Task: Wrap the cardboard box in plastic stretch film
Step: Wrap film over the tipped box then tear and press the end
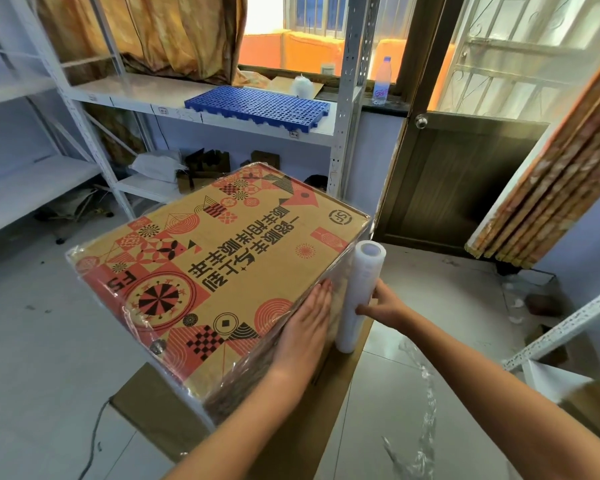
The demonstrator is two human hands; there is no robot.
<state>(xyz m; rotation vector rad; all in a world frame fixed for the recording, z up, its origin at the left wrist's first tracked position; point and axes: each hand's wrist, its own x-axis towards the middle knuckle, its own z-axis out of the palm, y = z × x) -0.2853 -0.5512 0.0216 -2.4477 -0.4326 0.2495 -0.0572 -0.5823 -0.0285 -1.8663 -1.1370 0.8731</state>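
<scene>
A large cardboard box (219, 258) with red and black printed patterns stands in front of me on a flat sheet of cardboard (160, 420). Clear stretch film clings to its sides and edges. My left hand (309, 317) lies flat with straight fingers on the box's near right edge, pressing the film down. My right hand (383, 304) grips a white roll of stretch film (361, 292), held upright right beside the box's right side. Film runs from the roll onto the box.
White metal shelving (118, 95) stands behind and left, carrying a blue plastic grid panel (257, 105). A brown door (454, 181) is behind the box, wooden boards (548, 181) lean at right. A water bottle (382, 81) stands on the sill. Loose film scraps (416, 420) lie on the tiled floor at right.
</scene>
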